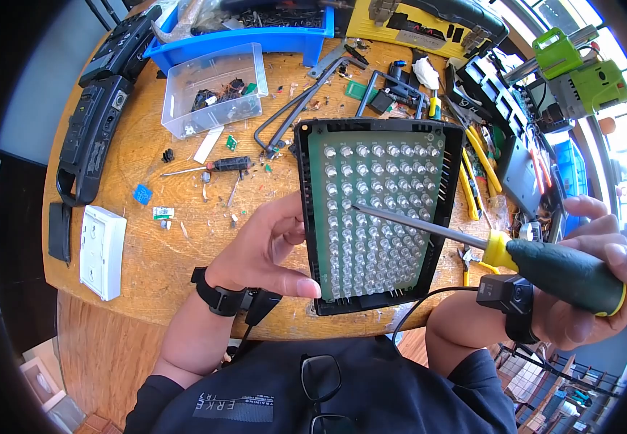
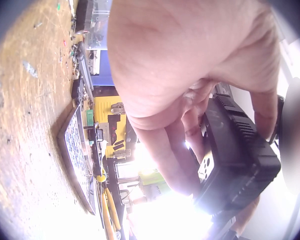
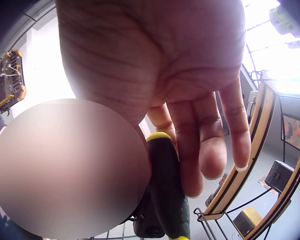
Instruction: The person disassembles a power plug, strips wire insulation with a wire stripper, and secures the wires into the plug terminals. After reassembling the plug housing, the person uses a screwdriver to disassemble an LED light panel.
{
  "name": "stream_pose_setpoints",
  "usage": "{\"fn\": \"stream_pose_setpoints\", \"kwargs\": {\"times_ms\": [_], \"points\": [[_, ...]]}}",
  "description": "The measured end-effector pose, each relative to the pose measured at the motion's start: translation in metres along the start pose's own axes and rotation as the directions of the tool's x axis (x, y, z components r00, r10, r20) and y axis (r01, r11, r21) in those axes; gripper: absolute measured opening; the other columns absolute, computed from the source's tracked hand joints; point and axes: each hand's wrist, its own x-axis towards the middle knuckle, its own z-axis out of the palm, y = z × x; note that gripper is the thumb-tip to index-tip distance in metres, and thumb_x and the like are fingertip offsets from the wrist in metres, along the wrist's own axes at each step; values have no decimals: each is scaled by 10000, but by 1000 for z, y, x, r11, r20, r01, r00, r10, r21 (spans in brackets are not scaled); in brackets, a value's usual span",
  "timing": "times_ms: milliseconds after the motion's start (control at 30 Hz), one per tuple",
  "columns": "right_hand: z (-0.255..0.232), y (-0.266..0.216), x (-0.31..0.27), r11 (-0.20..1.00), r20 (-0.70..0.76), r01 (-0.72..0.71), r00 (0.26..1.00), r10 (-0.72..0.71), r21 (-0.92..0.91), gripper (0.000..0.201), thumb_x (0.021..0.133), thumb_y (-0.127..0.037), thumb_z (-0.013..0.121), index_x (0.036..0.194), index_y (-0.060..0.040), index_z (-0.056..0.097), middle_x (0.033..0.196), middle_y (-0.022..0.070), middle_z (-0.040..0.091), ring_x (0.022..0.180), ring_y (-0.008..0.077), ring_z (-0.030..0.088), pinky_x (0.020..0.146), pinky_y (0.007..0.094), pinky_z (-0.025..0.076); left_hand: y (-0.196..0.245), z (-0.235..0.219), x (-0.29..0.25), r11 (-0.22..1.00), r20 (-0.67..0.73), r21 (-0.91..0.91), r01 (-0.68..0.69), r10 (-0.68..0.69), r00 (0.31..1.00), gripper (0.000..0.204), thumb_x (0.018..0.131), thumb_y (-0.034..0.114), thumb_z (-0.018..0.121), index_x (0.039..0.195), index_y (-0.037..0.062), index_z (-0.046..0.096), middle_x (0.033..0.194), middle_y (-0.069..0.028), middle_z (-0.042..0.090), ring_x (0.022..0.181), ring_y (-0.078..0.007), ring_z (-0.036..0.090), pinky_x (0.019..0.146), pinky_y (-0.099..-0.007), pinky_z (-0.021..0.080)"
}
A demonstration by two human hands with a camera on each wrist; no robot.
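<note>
My left hand (image 1: 266, 242) grips the left side of a black plastic housing (image 1: 309, 239), its thumb at the lower corner. Inside the housing faces up a green circuit board (image 1: 435, 163) covered with rows of clear LEDs. In the left wrist view, the fingers curl around the back of the housing (image 2: 235, 155). A screwdriver (image 1: 559, 271) with a dark green and yellow handle is held between the thumb and fingers of my right hand (image 1: 603, 289). Its shaft slants over the board, and the tip overlaps the LEDs in the left half.
Behind the housing lie hex keys (image 1: 295, 108), a clear bin (image 1: 215, 94) of scraps and a blue tray (image 1: 241, 45). A smaller screwdriver (image 1: 226, 164) and a white plastic case (image 1: 102, 253) lie left. Yellow-handled pliers (image 1: 470, 184) and a green power tool (image 1: 592, 87) are right.
</note>
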Motion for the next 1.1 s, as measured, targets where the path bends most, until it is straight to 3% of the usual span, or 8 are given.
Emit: {"fn": "stream_pose_setpoints", "kwargs": {"times_ms": [167,233,567,833,1100], "points": [[8,2,-2,1000,-20,12,1000,-12,17,856,624,-500,743,1276,-72,390,879,101,647,758,174,605,897,450,409,-1,-2,0,1000,-3,-19,-1,1,1000,887,592,118,855,1323,-27,372,1276,-76,490,1193,-162,449,1015,-319,338],[21,4,-6,1000,-260,15,966,-18,-13,691,735,-593,640,1169,-71,514,708,82,604,616,163,552,802,486,442,0,-1,-1,1000,-2,-21,10,-10,1000,887,591,112,854,1323,-25,372,1276,-76,491,1193,-162,450,1015,-319,339],[20,4,-8,1000,-236,25,971,-29,-20,716,710,-617,646,1162,-77,522,703,74,593,619,159,545,792,471,446,1,1,0,999,-20,-48,-18,17,1000,890,590,106,851,1328,-17,370,1288,-75,485,1197,-165,451,1015,-311,339],[21,3,-5,1000,-196,27,980,-26,6,808,626,-657,651,1178,-83,511,730,64,601,649,160,549,802,457,448,-1,0,0,998,-56,-55,0,-3,998,913,580,115,855,1337,-10,361,1275,-69,497,1171,-151,471,972,-278,357],[18,-2,-1,1000,-107,-7,994,9,23,778,642,-614,663,1193,-90,498,756,65,604,664,155,552,819,451,444,-1,1,0,998,-76,-59,-13,8,997,905,582,115,852,1336,-6,367,1271,-66,501,1163,-147,476,964,-266,353]]}}
